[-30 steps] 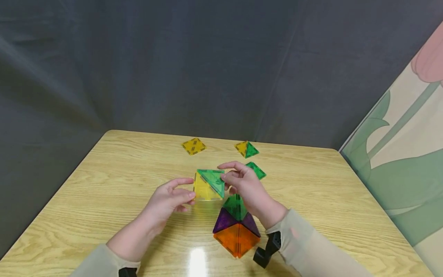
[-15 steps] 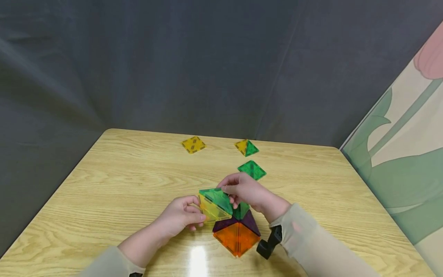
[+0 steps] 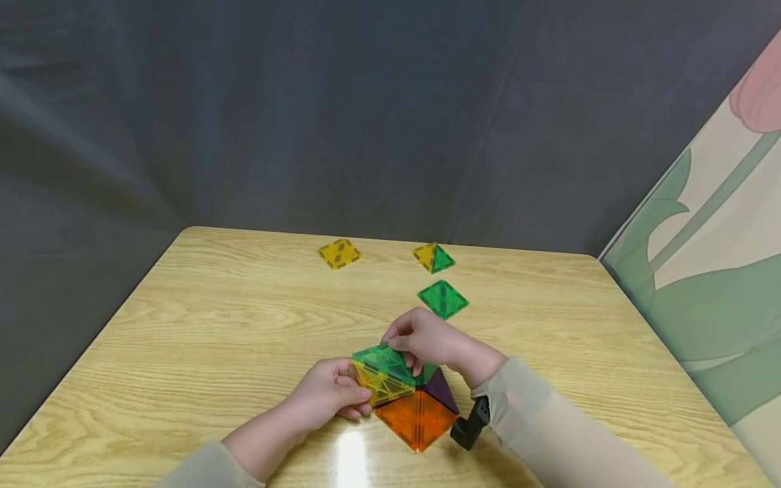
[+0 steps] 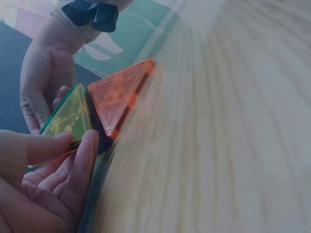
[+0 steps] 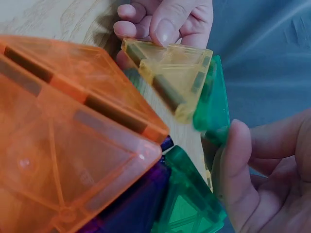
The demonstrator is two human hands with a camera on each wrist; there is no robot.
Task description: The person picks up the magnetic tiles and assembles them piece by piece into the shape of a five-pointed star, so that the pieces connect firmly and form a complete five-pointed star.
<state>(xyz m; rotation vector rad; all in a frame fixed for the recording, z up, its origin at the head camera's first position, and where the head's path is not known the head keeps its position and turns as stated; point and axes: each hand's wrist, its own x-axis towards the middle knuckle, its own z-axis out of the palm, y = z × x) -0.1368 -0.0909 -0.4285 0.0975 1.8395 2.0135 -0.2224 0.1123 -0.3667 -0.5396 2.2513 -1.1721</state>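
Note:
My left hand (image 3: 326,396) pinches a translucent yellow triangular magnetic tile (image 3: 379,388) between thumb and fingers. Along its long edge the yellow tile meets a green triangular magnetic tile (image 3: 383,359), whose far corner my right hand (image 3: 427,339) pinches. The pair is tilted and hangs over the left part of a built shape on the table. That shape has two orange triangles (image 3: 417,417) in front, a purple one (image 3: 443,390) showing behind, and a green one (image 5: 187,194) beyond. In the right wrist view a gap separates the held yellow tile (image 5: 175,68) from the orange tiles.
Further back on the wooden table (image 3: 244,305) lie a yellow tile pair (image 3: 339,253), a yellow-and-green pair (image 3: 434,257) and a green pair (image 3: 443,299). A dark curtain (image 3: 335,122) hangs behind; a flower-patterned panel (image 3: 720,291) stands at the right.
Both hands have brought the joined yellow and green tiles toward the body and lower, over the built shape, tilting them. The green pair behind is fully uncovered now.

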